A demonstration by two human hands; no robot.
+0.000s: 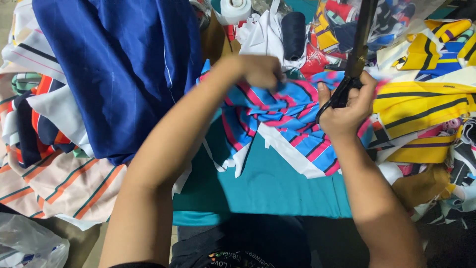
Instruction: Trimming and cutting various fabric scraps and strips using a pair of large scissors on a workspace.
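The striped cloth (pixel 287 116) is pinched by the left hand (pixel 258 69); scissors (pixel 354 64) are gripped by the right hand (pixel 344 111) — bare teal tabletop (pixel 267 188) nearer.

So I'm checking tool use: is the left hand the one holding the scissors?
No, the right hand grips the scissors; the left hand pinches the striped fabric.

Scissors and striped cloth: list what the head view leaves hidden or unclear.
- Scissors: blade tips run off the top edge, head view.
- Left hand: fingertips buried in the striped cloth.
- Right hand: palm side turned away around the handles.
- Teal table cover: far part hidden under fabric piles.
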